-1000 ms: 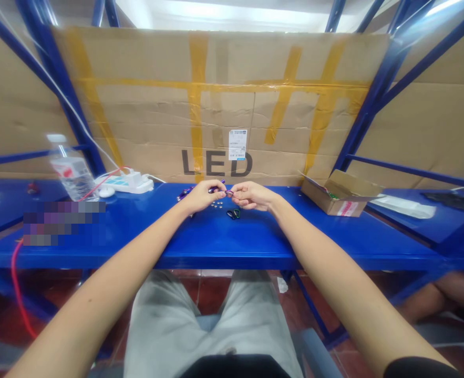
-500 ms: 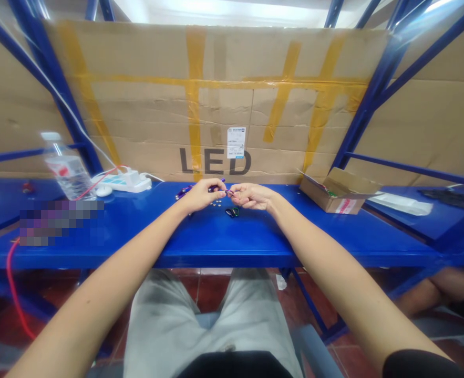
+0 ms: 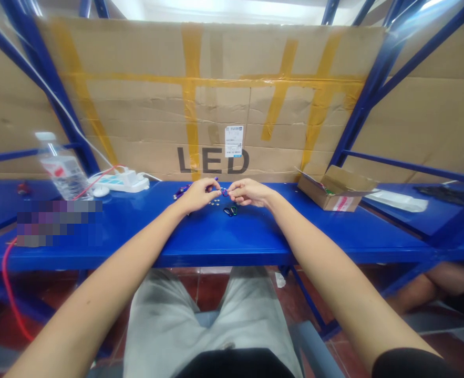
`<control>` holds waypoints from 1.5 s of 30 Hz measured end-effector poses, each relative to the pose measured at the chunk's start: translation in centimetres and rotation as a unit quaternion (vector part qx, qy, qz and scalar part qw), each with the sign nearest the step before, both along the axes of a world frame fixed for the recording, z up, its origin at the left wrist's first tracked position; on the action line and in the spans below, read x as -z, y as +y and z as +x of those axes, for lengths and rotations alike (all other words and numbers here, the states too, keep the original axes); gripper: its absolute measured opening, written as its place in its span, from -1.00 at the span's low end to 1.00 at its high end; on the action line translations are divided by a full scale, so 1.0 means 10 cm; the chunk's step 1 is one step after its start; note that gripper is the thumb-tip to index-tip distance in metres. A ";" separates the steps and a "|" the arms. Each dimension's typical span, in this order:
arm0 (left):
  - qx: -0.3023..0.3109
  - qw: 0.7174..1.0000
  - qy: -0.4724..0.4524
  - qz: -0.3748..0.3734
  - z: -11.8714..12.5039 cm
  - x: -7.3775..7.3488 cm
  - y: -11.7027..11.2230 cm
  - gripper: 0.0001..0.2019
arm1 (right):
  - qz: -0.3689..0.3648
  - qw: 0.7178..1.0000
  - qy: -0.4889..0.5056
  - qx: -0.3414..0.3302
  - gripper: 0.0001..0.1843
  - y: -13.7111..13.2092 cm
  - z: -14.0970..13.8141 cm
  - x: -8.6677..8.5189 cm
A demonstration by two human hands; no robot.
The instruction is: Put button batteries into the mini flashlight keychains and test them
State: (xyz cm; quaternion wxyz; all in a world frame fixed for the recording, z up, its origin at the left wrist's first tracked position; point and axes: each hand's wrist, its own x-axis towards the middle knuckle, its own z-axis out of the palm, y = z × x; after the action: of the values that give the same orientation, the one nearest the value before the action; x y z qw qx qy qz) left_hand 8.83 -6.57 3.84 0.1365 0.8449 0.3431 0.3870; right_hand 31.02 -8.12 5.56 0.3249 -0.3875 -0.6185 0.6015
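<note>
Both of my hands meet over the far middle of the blue shelf [image 3: 224, 239]. My left hand [image 3: 198, 195] is closed in a pinch on a small purple clip [image 3: 215, 185]. My right hand [image 3: 249, 192] pinches a tiny ring-like piece at the clip's right end; it is too small to name. Right below the hands, a dark carabiner [image 3: 230, 211] and several small silver rings [image 3: 215, 201] lie on the shelf. More purple clips [image 3: 180, 191] lie just left of my left hand.
A taped cardboard sheet marked LED [image 3: 216, 105] stands behind the shelf. A water bottle [image 3: 63, 170] and a white power strip [image 3: 118, 181] sit at the left. An open small carton [image 3: 336, 187] sits at the right. Another person's limb [image 3: 448, 283] shows at the lower right.
The hands keep pinching the same small pieces, almost still. The view has drifted a little, so everything sits slightly further left and higher.
</note>
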 end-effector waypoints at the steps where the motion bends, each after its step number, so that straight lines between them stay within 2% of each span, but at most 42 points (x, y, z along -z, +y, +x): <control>1: -0.011 1.000 0.009 0.012 -0.01 0.01 0.02 -0.80 | 0.017 1.000 -0.005 0.020 -0.82 0.01 0.01 -0.01; 5: -0.029 0.996 0.069 0.051 -0.05 0.06 0.06 -0.84 | 0.087 0.989 -0.091 0.078 -0.88 0.02 0.08 -0.02; 11: -0.030 0.989 0.132 0.064 -0.09 0.10 0.09 -0.84 | 0.141 0.953 -0.259 0.070 -0.84 0.01 0.04 0.00; 20: -0.029 0.988 0.135 0.070 -0.13 0.15 0.16 -0.80 | 0.195 0.936 -0.292 0.028 -0.93 0.04 -0.02 0.05; 25: -0.034 0.988 0.140 0.061 -0.12 0.13 0.15 -0.80 | 0.188 0.932 -0.311 -0.012 -0.78 0.01 0.03 -0.01; 27: -0.035 0.988 0.141 0.056 -0.12 0.12 0.14 -0.80 | 0.181 0.933 -0.310 -0.035 -0.73 -0.03 0.05 -0.05; 29: -0.034 0.989 0.137 0.054 -0.12 0.12 0.13 -0.80 | 0.183 0.935 -0.301 -0.026 -0.76 -0.07 0.06 -0.10; 34: -0.015 0.993 0.103 0.055 -0.09 0.09 0.07 -0.86 | 0.216 0.935 -0.259 0.106 -0.95 -0.11 0.03 -0.13; 36: -0.009 0.994 0.082 0.065 -0.06 0.08 0.03 -0.88 | 0.209 0.939 -0.241 0.125 -0.98 -0.10 -0.01 -0.10; 41: 0.003 0.995 0.011 0.097 -0.01 0.03 -0.04 -0.90 | 0.143 0.979 -0.127 0.063 -0.94 -0.09 -0.12 0.00; 45: 0.013 0.995 -0.017 0.101 0.00 0.02 -0.04 -0.91 | 0.098 0.993 -0.053 0.043 -0.88 -0.09 -0.14 0.01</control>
State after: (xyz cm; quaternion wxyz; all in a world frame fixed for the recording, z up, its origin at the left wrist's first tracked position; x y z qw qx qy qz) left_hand 8.86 -7.02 3.59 0.0617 0.8519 0.2890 0.4324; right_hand 29.64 -9.02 5.45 0.3535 -0.4117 -0.6737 0.5016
